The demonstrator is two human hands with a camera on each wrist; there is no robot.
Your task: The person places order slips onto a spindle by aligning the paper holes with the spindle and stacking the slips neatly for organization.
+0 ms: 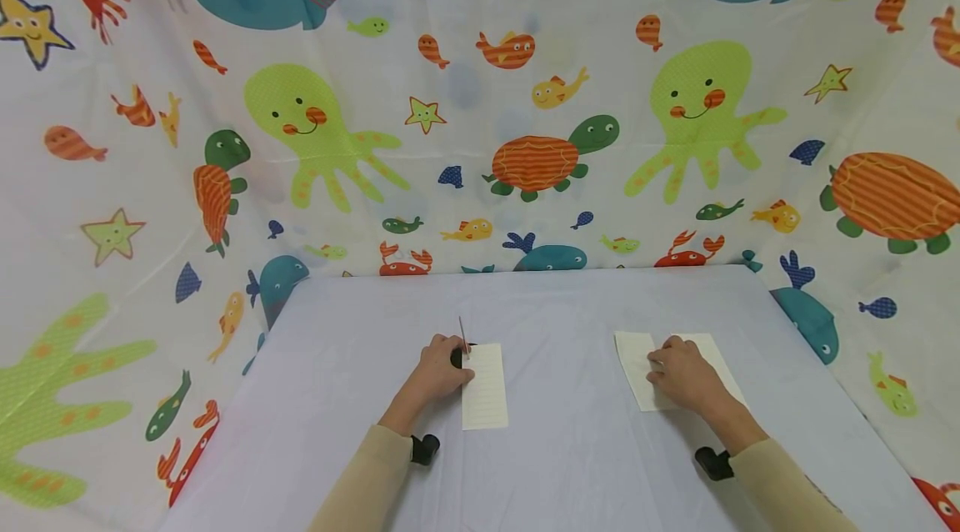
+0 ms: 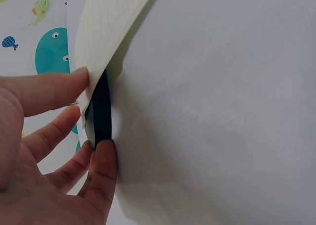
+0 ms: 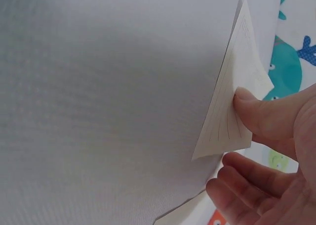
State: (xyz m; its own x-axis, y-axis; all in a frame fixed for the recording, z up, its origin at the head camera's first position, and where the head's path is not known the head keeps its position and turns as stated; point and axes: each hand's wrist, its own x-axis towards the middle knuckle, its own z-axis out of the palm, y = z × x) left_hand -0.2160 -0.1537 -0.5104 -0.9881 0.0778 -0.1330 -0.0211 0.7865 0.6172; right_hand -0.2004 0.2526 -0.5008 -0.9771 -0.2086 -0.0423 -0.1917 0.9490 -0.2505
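Note:
My left hand [image 1: 441,367] holds a narrow cream lined paper [image 1: 485,390] near its upper left edge, the thumb on the sheet. Behind that paper its fingers touch a flat dark object [image 2: 102,109] with a curved edge, whose kind I cannot tell. A thin, pointed reddish strip [image 1: 462,333] sticks up just beyond these fingers. On the right, my right hand [image 1: 688,375] pinches a cream lined paper [image 3: 232,96], seen bent in the right wrist view, with the thumb on its face. Another pale paper edge [image 3: 183,212] shows lower down; whether it is a separate sheet is unclear.
A white cloth [image 1: 558,465] covers the table under both hands. Behind and at the sides hangs a curtain [image 1: 450,223] printed with sea animals. Black wrist cameras [image 1: 425,449] are strapped near both cuffs.

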